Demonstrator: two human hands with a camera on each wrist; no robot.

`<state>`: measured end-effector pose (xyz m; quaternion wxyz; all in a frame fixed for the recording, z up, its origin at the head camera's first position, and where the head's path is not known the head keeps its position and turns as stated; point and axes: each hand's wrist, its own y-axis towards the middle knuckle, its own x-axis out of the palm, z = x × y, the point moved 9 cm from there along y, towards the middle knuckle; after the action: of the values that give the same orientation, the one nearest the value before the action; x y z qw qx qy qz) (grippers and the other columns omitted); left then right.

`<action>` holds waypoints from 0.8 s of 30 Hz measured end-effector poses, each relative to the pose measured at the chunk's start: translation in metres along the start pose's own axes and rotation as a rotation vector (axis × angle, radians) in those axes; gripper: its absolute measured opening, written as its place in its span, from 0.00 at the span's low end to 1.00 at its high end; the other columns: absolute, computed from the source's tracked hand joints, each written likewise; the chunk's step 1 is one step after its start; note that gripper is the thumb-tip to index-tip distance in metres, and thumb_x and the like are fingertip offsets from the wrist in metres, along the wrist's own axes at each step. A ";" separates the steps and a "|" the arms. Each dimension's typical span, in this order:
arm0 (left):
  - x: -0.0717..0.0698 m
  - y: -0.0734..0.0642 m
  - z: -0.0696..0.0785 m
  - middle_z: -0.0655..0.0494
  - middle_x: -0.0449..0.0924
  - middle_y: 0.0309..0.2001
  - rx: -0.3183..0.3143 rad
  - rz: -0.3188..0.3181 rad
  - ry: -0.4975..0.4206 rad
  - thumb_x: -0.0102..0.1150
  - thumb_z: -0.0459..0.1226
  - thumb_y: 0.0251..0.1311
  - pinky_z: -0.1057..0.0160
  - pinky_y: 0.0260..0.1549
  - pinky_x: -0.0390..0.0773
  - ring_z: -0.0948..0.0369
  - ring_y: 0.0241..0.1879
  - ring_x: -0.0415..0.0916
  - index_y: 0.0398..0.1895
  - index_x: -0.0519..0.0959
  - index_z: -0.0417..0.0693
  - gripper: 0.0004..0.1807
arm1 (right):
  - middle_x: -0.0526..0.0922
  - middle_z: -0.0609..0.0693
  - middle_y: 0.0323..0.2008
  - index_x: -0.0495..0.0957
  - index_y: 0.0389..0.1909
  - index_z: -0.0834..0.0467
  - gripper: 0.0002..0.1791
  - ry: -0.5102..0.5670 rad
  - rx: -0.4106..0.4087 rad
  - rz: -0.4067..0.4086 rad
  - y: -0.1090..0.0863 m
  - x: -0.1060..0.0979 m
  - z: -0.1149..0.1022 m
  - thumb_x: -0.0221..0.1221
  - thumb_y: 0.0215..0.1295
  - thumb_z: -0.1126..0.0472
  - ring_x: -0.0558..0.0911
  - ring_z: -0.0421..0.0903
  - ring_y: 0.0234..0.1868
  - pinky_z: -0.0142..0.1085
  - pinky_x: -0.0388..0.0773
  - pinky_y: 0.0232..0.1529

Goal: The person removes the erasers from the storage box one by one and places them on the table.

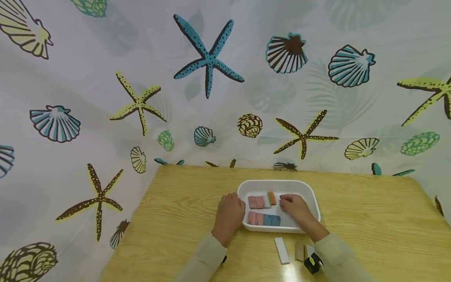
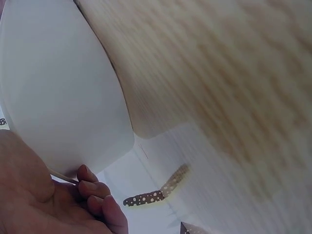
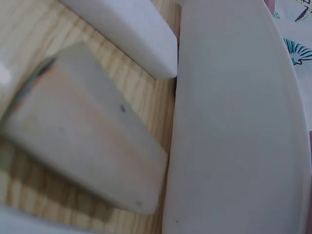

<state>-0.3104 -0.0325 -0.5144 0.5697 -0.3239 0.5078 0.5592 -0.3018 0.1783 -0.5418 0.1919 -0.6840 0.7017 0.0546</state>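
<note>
A white plastic tray [image 1: 310,196] sits on the table, with my left hand [image 1: 230,213] at its left end. In the left wrist view, that hand's curled fingers [image 2: 95,187] hold the tray's rim. Inside are two rows of eraser-like blocks: pink blocks [image 1: 255,202], a whitish block [image 1: 266,201] and an orange-and-green block [image 1: 271,198] behind, more pink blocks [image 1: 255,218] and blue blocks [image 1: 271,220] in front. My right hand [image 1: 295,207] is over the tray's right half, fingertips just right of the orange-and-green block. Nothing shows between its loosely bent fingers.
In front of the tray lie a long white block [image 1: 282,250], a beige stained block [image 1: 300,251] and a paler block [image 1: 309,250] partly hidden by the right wrist's black device [image 1: 312,264]. A curtain with shells and starfish [image 1: 246,98] hangs behind the wooden table [image 1: 186,196].
</note>
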 end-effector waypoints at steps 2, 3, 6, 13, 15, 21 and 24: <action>-0.001 0.000 -0.001 0.49 0.71 0.28 -0.007 -0.007 -0.007 0.43 0.40 0.65 0.55 0.34 0.69 0.53 0.33 0.69 0.34 0.74 0.37 0.14 | 0.79 0.66 0.41 0.71 0.49 0.77 0.18 0.036 0.012 0.006 0.002 0.001 0.000 0.51 0.64 0.67 0.80 0.44 0.37 0.34 0.77 0.39; 0.000 0.000 -0.001 0.49 0.71 0.28 -0.010 -0.011 -0.011 0.43 0.40 0.65 0.55 0.34 0.69 0.53 0.33 0.69 0.34 0.74 0.37 0.14 | 0.79 0.66 0.40 0.72 0.49 0.77 0.18 0.037 0.020 0.013 0.003 0.001 0.000 0.51 0.64 0.67 0.79 0.43 0.36 0.33 0.77 0.38; 0.001 0.000 -0.002 0.49 0.72 0.29 -0.026 -0.030 -0.019 0.42 0.41 0.66 0.55 0.36 0.69 0.53 0.34 0.69 0.36 0.73 0.37 0.15 | 0.80 0.65 0.38 0.72 0.48 0.77 0.18 0.029 0.026 0.029 0.007 0.003 0.000 0.51 0.63 0.67 0.79 0.42 0.35 0.31 0.76 0.36; 0.005 -0.001 0.001 0.48 0.73 0.30 -0.017 -0.030 -0.041 0.42 0.41 0.66 0.55 0.36 0.69 0.53 0.35 0.69 0.36 0.74 0.37 0.15 | 0.81 0.61 0.39 0.75 0.47 0.73 0.18 -0.085 0.025 0.050 0.012 0.009 0.005 0.52 0.63 0.63 0.80 0.46 0.35 0.35 0.75 0.35; 0.005 -0.002 0.002 0.49 0.72 0.29 -0.005 -0.023 -0.038 0.42 0.40 0.66 0.55 0.35 0.69 0.53 0.34 0.69 0.35 0.74 0.37 0.15 | 0.81 0.62 0.40 0.75 0.47 0.73 0.18 -0.106 0.014 0.047 0.012 0.011 0.006 0.52 0.64 0.62 0.81 0.47 0.36 0.38 0.75 0.36; 0.002 -0.003 0.001 0.49 0.71 0.27 0.001 0.001 -0.011 0.42 0.40 0.65 0.55 0.32 0.69 0.53 0.32 0.68 0.33 0.73 0.37 0.15 | 0.82 0.61 0.39 0.76 0.47 0.72 0.19 -0.165 -0.009 0.045 0.017 0.019 0.007 0.54 0.63 0.60 0.81 0.48 0.36 0.41 0.76 0.38; -0.001 -0.004 -0.001 0.50 0.71 0.27 0.002 0.000 -0.011 0.42 0.40 0.65 0.55 0.33 0.69 0.53 0.32 0.68 0.33 0.73 0.37 0.15 | 0.82 0.59 0.38 0.76 0.45 0.71 0.18 -0.197 -0.007 0.058 0.021 0.023 0.007 0.56 0.61 0.60 0.80 0.48 0.37 0.41 0.75 0.38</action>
<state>-0.3071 -0.0345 -0.5150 0.5729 -0.3203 0.5052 0.5603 -0.3208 0.1601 -0.5606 0.2561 -0.6554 0.6986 0.1296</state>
